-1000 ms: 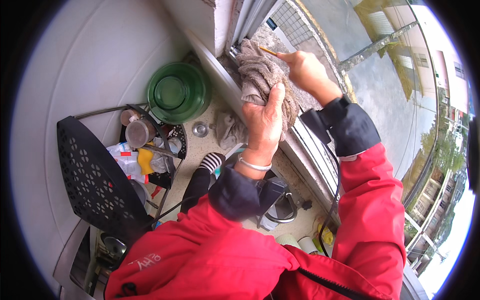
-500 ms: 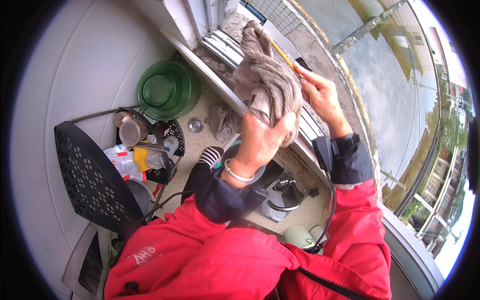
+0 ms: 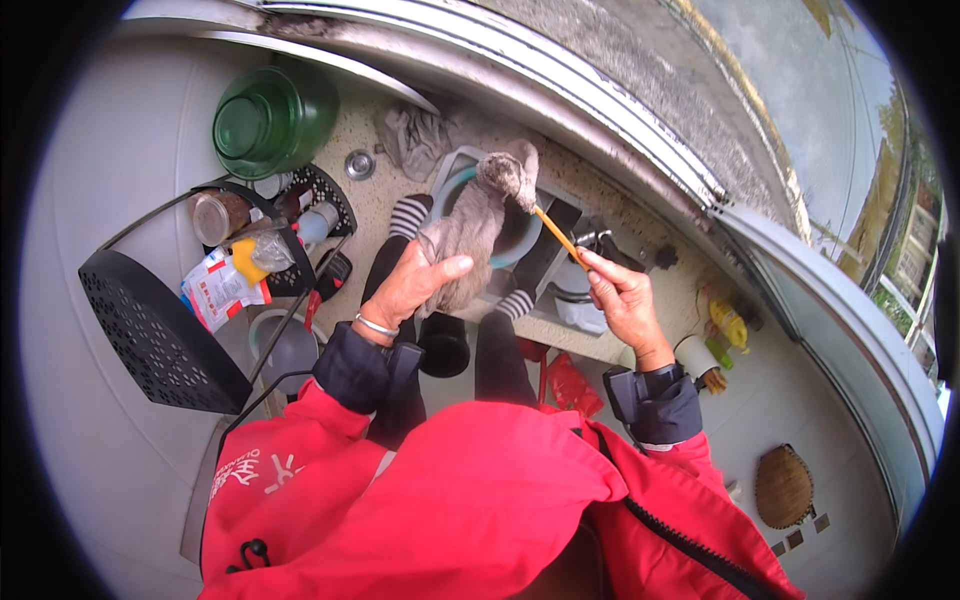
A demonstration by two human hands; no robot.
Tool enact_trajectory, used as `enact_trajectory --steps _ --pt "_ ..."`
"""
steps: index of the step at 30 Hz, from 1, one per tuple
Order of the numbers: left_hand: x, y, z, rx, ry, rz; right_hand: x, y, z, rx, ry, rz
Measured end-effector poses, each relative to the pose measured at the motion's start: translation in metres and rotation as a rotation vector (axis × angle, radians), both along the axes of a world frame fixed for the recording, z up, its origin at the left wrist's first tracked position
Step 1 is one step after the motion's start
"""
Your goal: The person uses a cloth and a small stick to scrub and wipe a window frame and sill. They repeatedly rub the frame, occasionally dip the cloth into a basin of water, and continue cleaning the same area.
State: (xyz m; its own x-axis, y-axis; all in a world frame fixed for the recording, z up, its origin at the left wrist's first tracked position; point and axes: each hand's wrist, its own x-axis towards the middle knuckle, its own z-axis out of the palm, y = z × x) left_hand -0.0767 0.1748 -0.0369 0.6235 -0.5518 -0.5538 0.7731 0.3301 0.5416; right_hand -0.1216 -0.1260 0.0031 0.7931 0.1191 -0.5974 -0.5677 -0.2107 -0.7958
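Note:
A dirty grey rag (image 3: 468, 235) hangs over the sink, gripped near its lower end by my left hand (image 3: 408, 290). My right hand (image 3: 622, 302) pinches a thin yellow stick (image 3: 560, 238) between thumb and fingers. The stick's far tip meets the bunched upper end of the rag; whether it is wrapped inside, I cannot tell. Below the rag, a basin with a light blue rim (image 3: 443, 197) sits in the sink, partly covered. Another crumpled grey rag (image 3: 415, 142) lies on the speckled counter.
My striped-sock feet stand on the counter around the sink. Left are a green tub (image 3: 315, 125) and a black rack (image 3: 160, 335) holding jars and packets. The dirty window track (image 3: 600, 85) runs along the far side. A tap (image 3: 592, 240) stands right of the basin.
My view has swung from the window opening to the sink. Both hands have come down from the window sill, bringing the rag and the yellow stick over the basin.

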Motion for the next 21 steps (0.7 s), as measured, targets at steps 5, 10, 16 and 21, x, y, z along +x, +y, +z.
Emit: enact_trajectory --steps 5,10,16,21 --pt "-0.067 -0.032 -0.106 0.229 0.223 0.073 -0.085 0.004 -0.091 -0.435 -0.100 0.127" --pt "-0.106 -0.062 -0.241 0.487 0.557 0.060 -0.131 0.014 -0.170 -0.655 0.211 0.178" --pt "-0.146 -0.077 -0.309 0.763 0.546 -0.053 -0.185 0.019 -0.193 -0.614 0.108 0.028" --pt "-0.168 -0.078 -0.332 1.097 0.398 -0.126 -0.214 0.019 -0.196 -0.592 0.169 -0.047"
